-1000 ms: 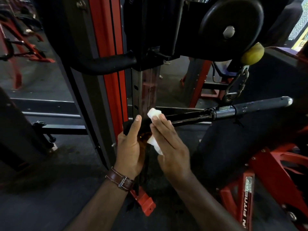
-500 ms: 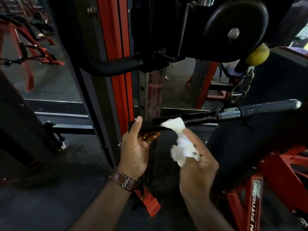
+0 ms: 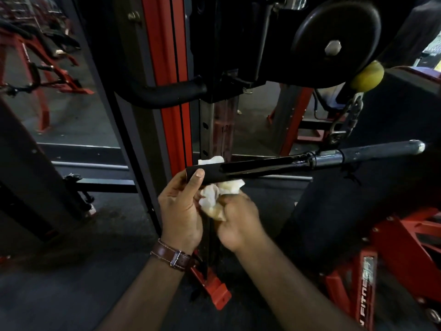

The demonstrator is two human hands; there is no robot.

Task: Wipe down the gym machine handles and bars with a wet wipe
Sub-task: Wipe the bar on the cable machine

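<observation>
Left hand (image 3: pixel 182 209) fingers curled round near end of bar (image 3: pixel 274 164), thumb laid on top of black grip. Right hand (image 3: pixel 235 219) fingers clenched on bunched white wipe (image 3: pixel 216 193), pressed against bar's underside just beside left hand; bit of wipe (image 3: pixel 211 160) pokes above bar behind. Brown watch strap (image 3: pixel 172 255) on left wrist. Bar runs right, hangs from chain (image 3: pixel 346 120) under yellow ball (image 3: pixel 367 76) and black pulley wheel (image 3: pixel 334 37). Red upright (image 3: pixel 167 68) behind, padded black handle (image 3: pixel 167 91) crossing it.
</observation>
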